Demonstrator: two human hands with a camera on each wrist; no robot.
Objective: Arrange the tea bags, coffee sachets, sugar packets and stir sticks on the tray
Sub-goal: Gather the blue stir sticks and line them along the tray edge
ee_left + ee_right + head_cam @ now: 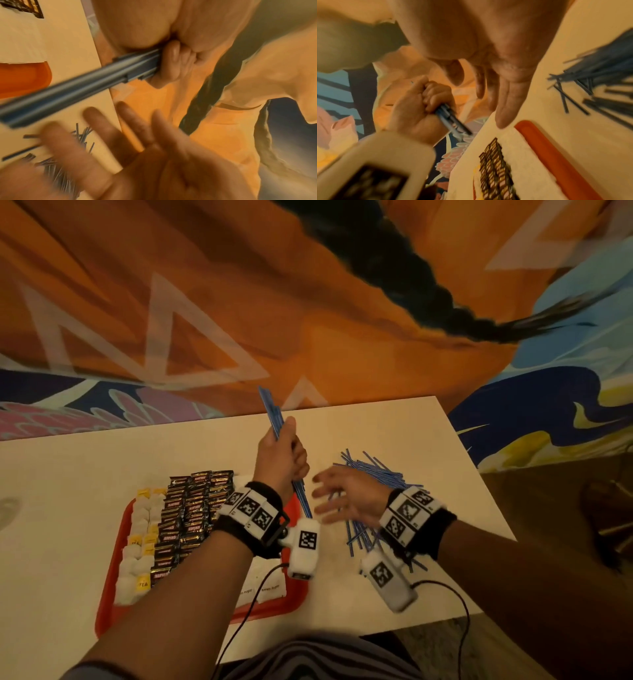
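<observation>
My left hand (286, 455) grips a bundle of blue stir sticks (270, 409), tilted upright over the right rim of the red tray (109, 618). The left wrist view shows its fingers (171, 60) curled round the bundle (77, 92). My right hand (337, 498) hovers with fingers spread and holds nothing, just over a loose pile of stir sticks (380, 470) on the table. On the tray, tea bags (140, 529) line the left side and dark coffee sachets (191, 508) fill the middle. White sugar packets (263, 589) lie partly hidden under my left forearm.
The white table (68, 474) ends close behind the hands at a painted wall and falls away at its right edge (486, 491). Camera cables (460, 611) hang off the near edge. A dark braid (428, 292) dangles above.
</observation>
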